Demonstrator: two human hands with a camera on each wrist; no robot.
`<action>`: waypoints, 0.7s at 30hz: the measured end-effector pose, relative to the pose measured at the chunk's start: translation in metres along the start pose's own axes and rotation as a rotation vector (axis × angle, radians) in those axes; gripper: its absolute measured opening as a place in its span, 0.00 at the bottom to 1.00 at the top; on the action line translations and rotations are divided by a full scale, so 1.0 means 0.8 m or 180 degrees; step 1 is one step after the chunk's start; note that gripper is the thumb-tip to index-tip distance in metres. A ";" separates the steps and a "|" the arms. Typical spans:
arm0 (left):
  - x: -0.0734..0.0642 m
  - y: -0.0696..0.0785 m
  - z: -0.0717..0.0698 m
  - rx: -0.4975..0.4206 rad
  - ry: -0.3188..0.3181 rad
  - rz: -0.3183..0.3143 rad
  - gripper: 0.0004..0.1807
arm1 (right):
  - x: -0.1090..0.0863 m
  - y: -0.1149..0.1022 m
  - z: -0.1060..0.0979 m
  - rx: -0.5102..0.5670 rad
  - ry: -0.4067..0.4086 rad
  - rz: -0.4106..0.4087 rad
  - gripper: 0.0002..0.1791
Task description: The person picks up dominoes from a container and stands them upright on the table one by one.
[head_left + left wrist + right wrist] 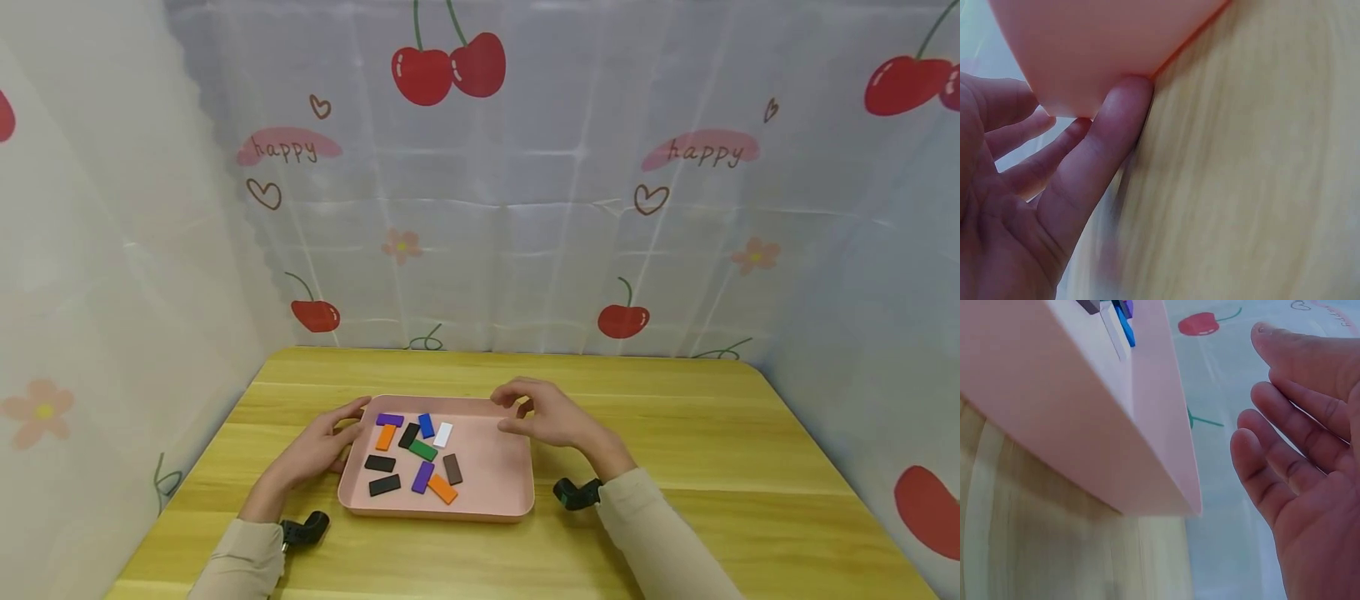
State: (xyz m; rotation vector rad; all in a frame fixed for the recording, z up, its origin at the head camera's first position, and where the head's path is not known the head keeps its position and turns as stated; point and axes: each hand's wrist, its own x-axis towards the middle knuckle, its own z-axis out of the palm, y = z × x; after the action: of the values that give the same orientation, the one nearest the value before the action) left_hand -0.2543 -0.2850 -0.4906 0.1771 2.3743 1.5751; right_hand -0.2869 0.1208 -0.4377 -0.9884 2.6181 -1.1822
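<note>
A shallow pink tray (491, 475) lies on the table with several small coloured blocks flat inside it: black (380, 463), orange (442, 489), purple (423, 477), a blue block (426, 426), a green block (423, 450), a white block (443, 435) and a brown block (452, 468). My left hand (318, 450) rests against the tray's left side; in the left wrist view its fairly straight thumb and fingers touch the tray around a corner. Over the back right corner, my right hand (551, 414) hovers with loosely bent fingers and nothing in them. The right wrist view shows it apart from the tray.
The tray stands on a yellow wood-grain table (645, 550). A white curtain (525, 275) printed with cherries and hearts hangs behind and on both sides. Black wrist devices (577, 494) project from both sleeves, close to the tabletop.
</note>
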 end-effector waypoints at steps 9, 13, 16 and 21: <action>0.000 -0.001 -0.001 -0.0008 0.0000 -0.0010 0.31 | 0.023 -0.006 0.019 0.0091 -0.0131 0.0130 0.20; 0.000 -0.001 0.000 -0.0011 -0.0001 -0.0011 0.31 | 0.032 -0.005 0.028 0.0097 -0.0190 0.0189 0.20; 0.000 -0.001 0.000 0.0001 0.0003 0.0004 0.31 | 0.039 -0.004 0.033 0.0088 -0.0231 0.0193 0.20; 0.001 -0.002 0.000 0.0015 0.0006 0.0023 0.30 | 0.050 -0.005 0.041 0.0129 -0.0301 0.0166 0.20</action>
State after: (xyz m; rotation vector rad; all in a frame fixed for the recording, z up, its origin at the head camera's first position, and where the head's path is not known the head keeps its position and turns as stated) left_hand -0.2545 -0.2854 -0.4923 0.1853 2.3817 1.5735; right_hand -0.3048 0.0744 -0.4514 -0.9390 2.5209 -1.1430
